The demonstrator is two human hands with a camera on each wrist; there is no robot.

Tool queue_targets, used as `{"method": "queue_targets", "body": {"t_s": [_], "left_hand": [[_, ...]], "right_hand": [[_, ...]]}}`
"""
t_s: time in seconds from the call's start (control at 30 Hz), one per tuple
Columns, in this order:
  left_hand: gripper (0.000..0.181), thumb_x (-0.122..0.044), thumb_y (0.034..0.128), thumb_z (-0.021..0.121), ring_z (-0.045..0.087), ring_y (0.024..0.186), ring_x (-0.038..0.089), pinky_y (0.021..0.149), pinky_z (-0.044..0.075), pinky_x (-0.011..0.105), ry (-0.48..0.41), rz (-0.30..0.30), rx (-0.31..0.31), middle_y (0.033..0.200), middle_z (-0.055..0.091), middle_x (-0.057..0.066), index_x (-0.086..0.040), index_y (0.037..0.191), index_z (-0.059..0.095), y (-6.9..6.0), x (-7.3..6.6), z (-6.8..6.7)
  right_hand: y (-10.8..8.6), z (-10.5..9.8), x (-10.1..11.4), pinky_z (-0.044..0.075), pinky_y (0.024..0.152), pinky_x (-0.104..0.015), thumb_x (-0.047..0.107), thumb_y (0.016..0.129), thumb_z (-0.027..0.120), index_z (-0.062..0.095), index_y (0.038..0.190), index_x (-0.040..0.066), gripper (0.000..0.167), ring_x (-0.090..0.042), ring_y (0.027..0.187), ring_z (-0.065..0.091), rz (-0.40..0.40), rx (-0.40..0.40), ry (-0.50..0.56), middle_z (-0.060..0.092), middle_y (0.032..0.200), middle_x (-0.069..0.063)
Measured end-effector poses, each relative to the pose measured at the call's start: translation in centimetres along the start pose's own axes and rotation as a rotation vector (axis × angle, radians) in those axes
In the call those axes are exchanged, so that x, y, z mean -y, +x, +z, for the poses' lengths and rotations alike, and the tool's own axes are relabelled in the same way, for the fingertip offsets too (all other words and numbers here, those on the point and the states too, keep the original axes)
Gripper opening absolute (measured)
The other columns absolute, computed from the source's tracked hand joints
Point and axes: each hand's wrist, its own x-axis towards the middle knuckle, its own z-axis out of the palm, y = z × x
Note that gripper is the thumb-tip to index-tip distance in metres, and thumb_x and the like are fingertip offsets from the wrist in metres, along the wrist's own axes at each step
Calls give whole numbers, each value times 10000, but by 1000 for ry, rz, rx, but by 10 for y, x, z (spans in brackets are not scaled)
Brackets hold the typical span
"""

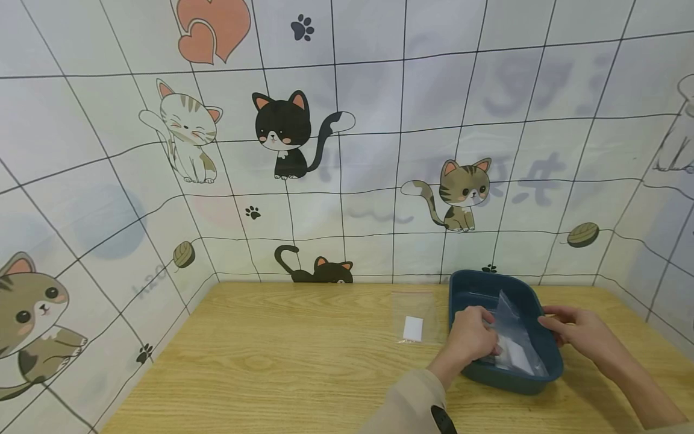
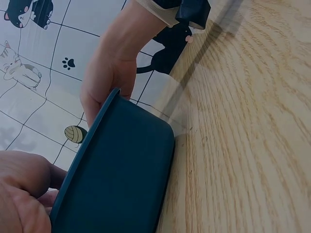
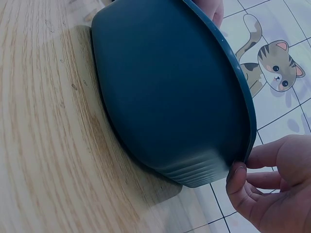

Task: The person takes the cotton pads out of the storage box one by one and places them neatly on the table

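A dark blue plastic basin (image 1: 509,383) stands at the right of the table. My right hand (image 1: 585,334) pinches its right rim, thumb and fingers on either side, as the right wrist view (image 3: 277,179) shows. Inside the basin lies a clear zip plastic bag (image 1: 515,325) with white pieces in it. My left hand (image 1: 470,337) reaches over the left rim, its curled fingers at the bag's left edge and seeming to pinch it; the fingertips are partly hidden. In the left wrist view the basin wall (image 2: 121,165) hides what the left hand (image 2: 22,194) holds.
Left of the basin, a second clear plastic bag (image 1: 398,307) with a white card (image 1: 412,329) in it lies flat on the wooden table (image 1: 282,361). A wall covering (image 1: 374,157) printed with cats and grid lines stands behind and at both sides.
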Motion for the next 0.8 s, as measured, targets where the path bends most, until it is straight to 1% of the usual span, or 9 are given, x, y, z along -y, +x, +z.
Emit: {"method": "queue_targets", "body": {"t_s": [0.13,0.27,0.4,0.57,0.8], "left_hand": [[173,64,876,686,636,475,115,475,464,223,1,16,-42,572,638,-9,-82,967,703,-1,0,1],[95,28,903,684,630,456,106,478,475,203,2,35,-79,569,621,-13,-65,907,705,-2,-1,1],[94,0,926,679,603,432,82,476,472,186,1,54,-98,547,599,-23,-61,865,715,-3,-1,1],[103,-10,935,681,590,416,61,448,456,181,-40,77,-115,549,587,-50,-65,853,706,-3,0,2],[78,-39,957,681,595,435,62,432,429,192,-147,92,-124,582,613,-48,-66,895,721,-2,3,0]], "right_hand": [[0,1,1,512,684,-291,246,1068,523,420,1362,-218,559,-142,730,606,0,-7,5,658,990,-94],[0,1,1,512,679,-279,235,1067,523,422,1358,-220,549,-144,729,607,-9,-7,12,671,977,-85],[0,1,0,511,684,-286,243,1068,523,428,1360,-214,551,-149,734,609,-9,-2,7,676,971,-79],[2,0,-3,498,685,-289,278,1064,529,428,1372,-203,579,-166,743,615,-6,2,-2,680,983,-86],[3,-1,-5,494,694,-312,286,1068,517,420,1381,-200,586,-173,749,610,4,17,-10,672,983,-76]]}}
